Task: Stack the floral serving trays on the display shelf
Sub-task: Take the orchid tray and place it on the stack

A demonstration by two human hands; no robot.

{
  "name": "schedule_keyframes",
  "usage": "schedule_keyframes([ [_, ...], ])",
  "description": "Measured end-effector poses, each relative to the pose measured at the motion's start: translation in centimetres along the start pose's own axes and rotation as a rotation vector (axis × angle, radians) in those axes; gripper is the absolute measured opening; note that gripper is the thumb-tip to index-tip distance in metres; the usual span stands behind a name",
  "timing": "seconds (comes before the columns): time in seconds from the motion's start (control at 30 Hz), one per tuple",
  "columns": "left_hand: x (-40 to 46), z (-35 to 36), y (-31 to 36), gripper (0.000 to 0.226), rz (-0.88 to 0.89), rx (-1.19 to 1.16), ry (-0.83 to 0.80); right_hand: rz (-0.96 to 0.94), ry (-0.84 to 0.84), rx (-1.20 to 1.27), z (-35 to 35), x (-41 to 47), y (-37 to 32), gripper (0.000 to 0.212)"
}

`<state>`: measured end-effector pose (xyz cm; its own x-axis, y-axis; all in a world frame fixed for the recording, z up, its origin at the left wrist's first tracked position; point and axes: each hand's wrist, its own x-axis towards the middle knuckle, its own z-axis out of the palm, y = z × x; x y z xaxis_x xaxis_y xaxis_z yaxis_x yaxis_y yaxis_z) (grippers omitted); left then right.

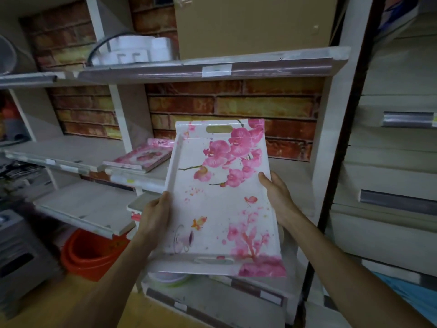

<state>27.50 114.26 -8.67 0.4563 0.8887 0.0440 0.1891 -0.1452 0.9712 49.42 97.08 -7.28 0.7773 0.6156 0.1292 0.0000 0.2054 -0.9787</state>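
We face the shelf (290, 171), its board at one o'clock. Our tray (220, 204) hangs tilted before it, centre frame. A tray stack (142, 158) lies at ten o'clock. Left hand (155, 216) and right hand (276, 197) each clamp a long edge.

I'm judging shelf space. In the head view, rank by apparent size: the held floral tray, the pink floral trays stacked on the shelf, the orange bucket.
1. White rectangular pink-orchid tray, though nearness inflates it.
2. Orange plastic bucket, partly hidden.
3. Stacked pink floral trays, farther away, so possibly the same true size as the held one.
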Motion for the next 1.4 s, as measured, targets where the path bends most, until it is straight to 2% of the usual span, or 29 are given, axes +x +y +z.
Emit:
schedule_keyframes([
  [0.13,5.5,0.1,0.7,0.046,-0.049,-0.006,-0.013,-0.042,0.032,-0.063,1.6,4.4,-0.4,0.028],
  [0.3,13.5,0.4,2.8,0.042,-0.055,-0.040,-0.020,-0.038,0.076,-0.030,3.4,10.3,-0.8,0.025],
  [0.63,26.4,3.0,6.0,0.031,0.087,-0.074,-0.133,-0.156,0.225,-0.183,5.4,21.3,-1.0,0.027],
  [0.73,29.2,4.0,6.2,0.037,0.131,-0.016,-0.141,-0.186,0.266,-0.232,5.8,23.4,-0.3,0.027],
  [1.07,36.6,6.2,5.2,0.016,0.239,0.069,-0.168,-0.185,0.376,-0.321,7.3,28.5,2.8,0.031],
  [1.4,42.8,8.0,2.8,0.028,0.283,0.240,-0.231,-0.123,0.480,-0.446,8.6,31.0,5.5,0.033],
])
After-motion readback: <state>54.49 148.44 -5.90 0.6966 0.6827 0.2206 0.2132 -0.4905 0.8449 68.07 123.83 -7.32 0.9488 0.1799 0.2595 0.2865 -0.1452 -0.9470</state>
